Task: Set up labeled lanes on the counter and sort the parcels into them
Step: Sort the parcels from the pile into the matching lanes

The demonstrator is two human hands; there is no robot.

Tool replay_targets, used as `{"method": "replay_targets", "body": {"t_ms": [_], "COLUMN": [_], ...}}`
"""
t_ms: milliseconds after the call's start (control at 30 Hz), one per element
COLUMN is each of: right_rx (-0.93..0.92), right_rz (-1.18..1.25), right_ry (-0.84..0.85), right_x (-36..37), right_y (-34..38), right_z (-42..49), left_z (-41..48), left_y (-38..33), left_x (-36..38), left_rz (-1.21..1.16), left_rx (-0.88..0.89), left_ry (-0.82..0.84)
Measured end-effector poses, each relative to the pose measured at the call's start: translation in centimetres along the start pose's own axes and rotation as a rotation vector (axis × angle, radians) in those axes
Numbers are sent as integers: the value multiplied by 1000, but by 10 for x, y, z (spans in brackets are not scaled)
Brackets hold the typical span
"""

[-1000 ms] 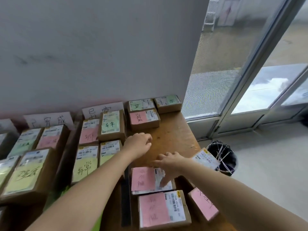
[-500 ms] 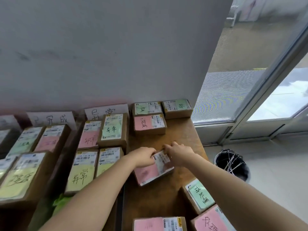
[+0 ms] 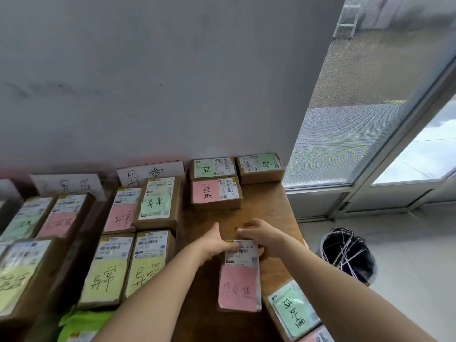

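Presently: pink-label parcel (image 3: pixel 239 285), far end gripped between left hand (image 3: pixel 215 243) and right hand (image 3: pixel 264 237); best slid squarely into lane.

Left hand (image 3: pixel 214 243) and right hand (image 3: pixel 262 235) grip the pink-labelled parcel (image 3: pixel 240 282).
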State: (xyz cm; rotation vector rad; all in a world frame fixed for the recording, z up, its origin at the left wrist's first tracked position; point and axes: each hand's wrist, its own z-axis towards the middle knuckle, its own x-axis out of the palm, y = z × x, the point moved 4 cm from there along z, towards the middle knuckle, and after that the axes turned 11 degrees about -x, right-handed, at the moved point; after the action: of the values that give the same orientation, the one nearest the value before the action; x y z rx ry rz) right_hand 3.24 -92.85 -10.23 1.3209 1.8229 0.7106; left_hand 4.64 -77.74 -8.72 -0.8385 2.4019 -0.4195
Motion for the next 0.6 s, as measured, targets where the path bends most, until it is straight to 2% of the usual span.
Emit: {"method": "replay_targets", "body": {"t_ms": [100, 267, 333, 500, 600], "right_rx": [-60, -178, -187, -32, 101], "right_rz": [48, 304, 382, 676, 752], "right_ry": [14, -119, -144, -281, -311], "right_x": [-1, -17, -23, -18, -4], "right_y": [3, 28, 38, 47, 38], "right_z": [6, 15, 22, 39, 48], "left_z": [3, -5, -8, -12, -17], "left_y": [-3, -16, -21, -34, -38], "left_x": [-1, -19, -28, -61, -84], "left_rz": [-85, -433, -487, -671, -739], "left_rx": [25, 45, 43, 132, 165], "left_ry": [47, 109, 145, 54, -18]}}
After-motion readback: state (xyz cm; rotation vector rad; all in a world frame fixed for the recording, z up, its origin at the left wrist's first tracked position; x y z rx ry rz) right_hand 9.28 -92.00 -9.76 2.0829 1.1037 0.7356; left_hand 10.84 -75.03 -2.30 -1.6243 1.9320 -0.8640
